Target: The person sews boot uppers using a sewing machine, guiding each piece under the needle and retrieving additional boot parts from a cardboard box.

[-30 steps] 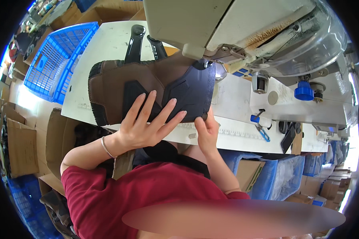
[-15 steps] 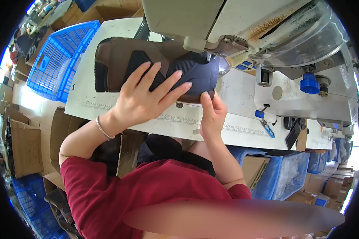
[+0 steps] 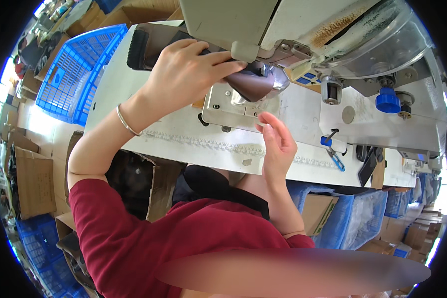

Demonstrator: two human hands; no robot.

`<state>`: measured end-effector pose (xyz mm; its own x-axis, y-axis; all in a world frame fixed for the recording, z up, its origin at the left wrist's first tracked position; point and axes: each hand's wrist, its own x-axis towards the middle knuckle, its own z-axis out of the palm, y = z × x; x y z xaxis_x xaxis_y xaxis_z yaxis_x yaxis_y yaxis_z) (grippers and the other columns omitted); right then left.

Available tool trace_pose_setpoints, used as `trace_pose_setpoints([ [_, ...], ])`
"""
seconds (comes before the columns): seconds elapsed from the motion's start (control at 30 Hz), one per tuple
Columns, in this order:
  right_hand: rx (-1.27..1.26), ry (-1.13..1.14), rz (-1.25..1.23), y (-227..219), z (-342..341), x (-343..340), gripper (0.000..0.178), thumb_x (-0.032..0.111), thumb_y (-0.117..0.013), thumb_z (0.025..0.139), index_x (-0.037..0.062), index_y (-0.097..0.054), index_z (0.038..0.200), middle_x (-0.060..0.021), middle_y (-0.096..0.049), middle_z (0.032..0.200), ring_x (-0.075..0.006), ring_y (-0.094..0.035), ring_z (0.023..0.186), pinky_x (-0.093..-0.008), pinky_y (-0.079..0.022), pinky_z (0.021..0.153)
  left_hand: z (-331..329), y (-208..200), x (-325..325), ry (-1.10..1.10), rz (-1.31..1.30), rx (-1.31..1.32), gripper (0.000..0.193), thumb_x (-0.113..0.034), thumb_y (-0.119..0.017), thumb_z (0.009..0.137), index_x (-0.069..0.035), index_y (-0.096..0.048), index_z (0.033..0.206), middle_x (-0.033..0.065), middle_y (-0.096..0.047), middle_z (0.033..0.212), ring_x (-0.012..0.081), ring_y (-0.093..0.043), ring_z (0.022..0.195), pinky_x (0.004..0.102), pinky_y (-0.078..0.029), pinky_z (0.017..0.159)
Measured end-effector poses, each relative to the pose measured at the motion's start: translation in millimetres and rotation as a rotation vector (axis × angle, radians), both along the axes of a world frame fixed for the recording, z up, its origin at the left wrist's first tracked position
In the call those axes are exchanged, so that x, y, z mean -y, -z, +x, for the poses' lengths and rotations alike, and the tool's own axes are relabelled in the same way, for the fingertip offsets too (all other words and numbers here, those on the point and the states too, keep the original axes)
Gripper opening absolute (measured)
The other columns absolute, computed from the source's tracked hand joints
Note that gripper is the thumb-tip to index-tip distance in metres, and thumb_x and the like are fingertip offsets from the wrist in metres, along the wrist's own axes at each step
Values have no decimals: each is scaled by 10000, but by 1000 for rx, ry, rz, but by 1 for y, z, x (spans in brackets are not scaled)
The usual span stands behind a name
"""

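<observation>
A stitched piece of brown leather-like material (image 3: 253,87) with dark panels and a black ribbed end lies under the head of a sewing machine (image 3: 228,30). My left hand (image 3: 188,72) grips it from above, fingers reaching along it toward the needle area; the thumb is hidden. At the right, the piece's curved end hangs beside a shiny metal guard (image 3: 280,79). My right hand (image 3: 278,144) is off the piece, in front of the machine's metal plate (image 3: 228,109). Its fingers are loosely bent and apart, with nothing between them.
A ruler strip (image 3: 203,143) runs along the front of the white table (image 3: 134,104). Blue-handled snips (image 3: 336,160) and a dark phone-like object (image 3: 366,168) lie to the right. A blue basket (image 3: 79,74) stands left, and cardboard boxes (image 3: 35,184) are on the floor.
The brown piece has been shifted away and tipped under the machine head, uncovering the metal plate. My left hand went with it; my right hand let go and drew back.
</observation>
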<state>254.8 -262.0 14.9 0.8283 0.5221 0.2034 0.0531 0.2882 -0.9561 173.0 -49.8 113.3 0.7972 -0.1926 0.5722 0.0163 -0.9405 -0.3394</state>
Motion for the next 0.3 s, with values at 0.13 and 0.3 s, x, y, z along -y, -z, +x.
trace_pose_setpoints([
  [0.13,20,36,-99,6,5,15,184,15,-534,904,-37,-642,1044,-76,-641,1023,-124,-575,949,-243,-438,850,3,-7,-3,-15,-36,-49,375,-252,-728,645,-214,-678,1015,-91,-656,919,120,-622,801,265,-500,716],
  [0.3,64,94,-159,8,15,22,181,75,-544,911,-21,-656,1016,-68,-658,977,-131,-582,938,-246,-435,861,-3,-7,-10,26,56,-108,457,-260,-722,687,-204,-640,1133,-64,-657,1002,146,-619,914,273,-472,828],
])
